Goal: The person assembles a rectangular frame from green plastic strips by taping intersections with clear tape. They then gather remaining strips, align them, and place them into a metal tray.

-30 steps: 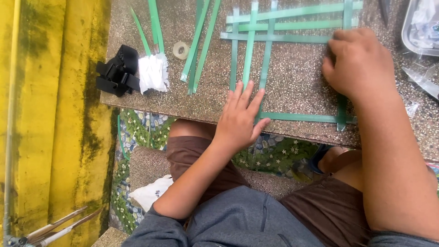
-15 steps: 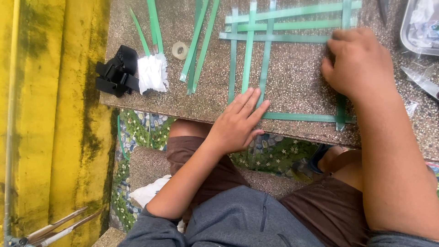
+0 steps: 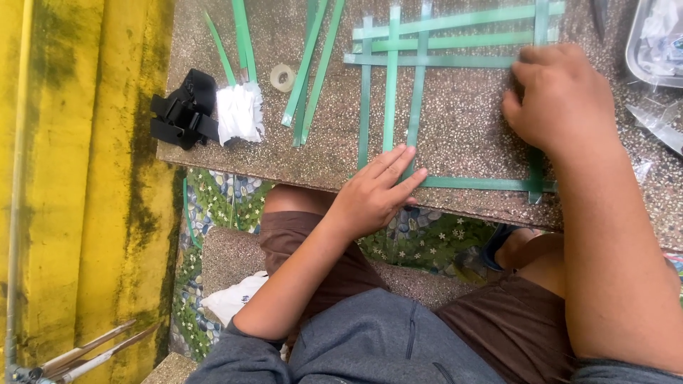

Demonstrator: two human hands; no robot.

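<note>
A person sits at a speckled stone desk (image 3: 462, 121) and looks down at a loose lattice of green strips (image 3: 420, 78) in the upper middle of the frame. Three long strips lie across, and several others run downward under and over them.

The left hand (image 3: 373, 195) is at the lower edge of the desk, in the centre of the frame. Its fingers are flat and a little spread, so the grip is wide and holds nothing; the fingertips press on the lower ends of the downward strips, where a horizontal strip (image 3: 484, 183) runs along the desk edge.

The right hand (image 3: 562, 103) is at the upper right. It lies knuckles up on the right end of the lattice, fingers curled down on the strips. I cannot tell if its grip pinches a strip or only presses.

More loose strips (image 3: 309, 71) lie to the left of the lattice. Further left are a small tape roll (image 3: 283, 77), a white cloth (image 3: 240, 114) and a black strap (image 3: 183, 110). A clear plastic tray (image 3: 651, 43) is at the upper right corner.
</note>
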